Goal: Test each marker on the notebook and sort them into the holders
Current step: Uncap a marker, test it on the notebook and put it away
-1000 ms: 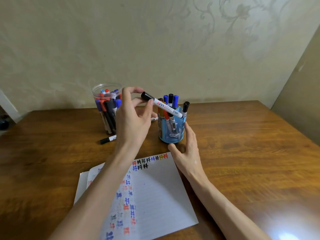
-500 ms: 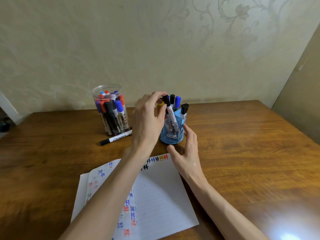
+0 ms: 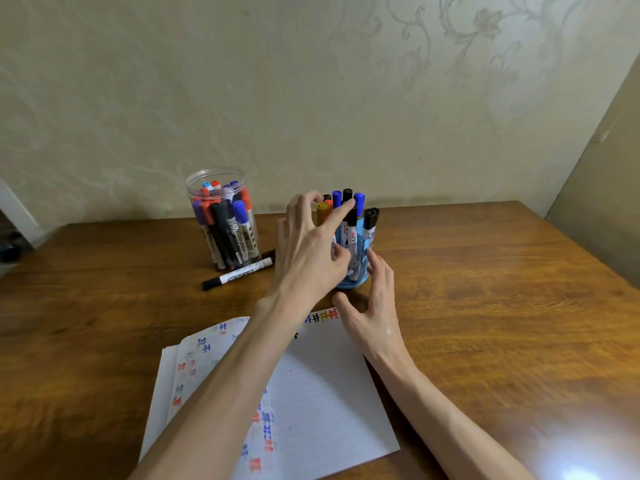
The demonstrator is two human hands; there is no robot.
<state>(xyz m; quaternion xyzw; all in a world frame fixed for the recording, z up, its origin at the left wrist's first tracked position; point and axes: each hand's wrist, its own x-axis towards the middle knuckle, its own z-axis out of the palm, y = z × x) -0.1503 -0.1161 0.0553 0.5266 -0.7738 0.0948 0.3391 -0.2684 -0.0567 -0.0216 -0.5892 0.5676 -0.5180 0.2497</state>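
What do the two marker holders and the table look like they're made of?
Clear jar: likely glossy transparent plastic; markers show through its wall. Blue holder: probably translucent plastic; marker barrels show faintly inside. Table: glossy wood or wood-look veneer; grain and glare visible.

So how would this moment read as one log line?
phase: sorting | left hand: open, fingers over blue holder | right hand: open, fingers against blue holder | black marker: lying beside clear jar

Blue holder (image 3: 347, 284), brown table (image 3: 485, 289), notebook (image 3: 322, 393) marks seemingly red and blue
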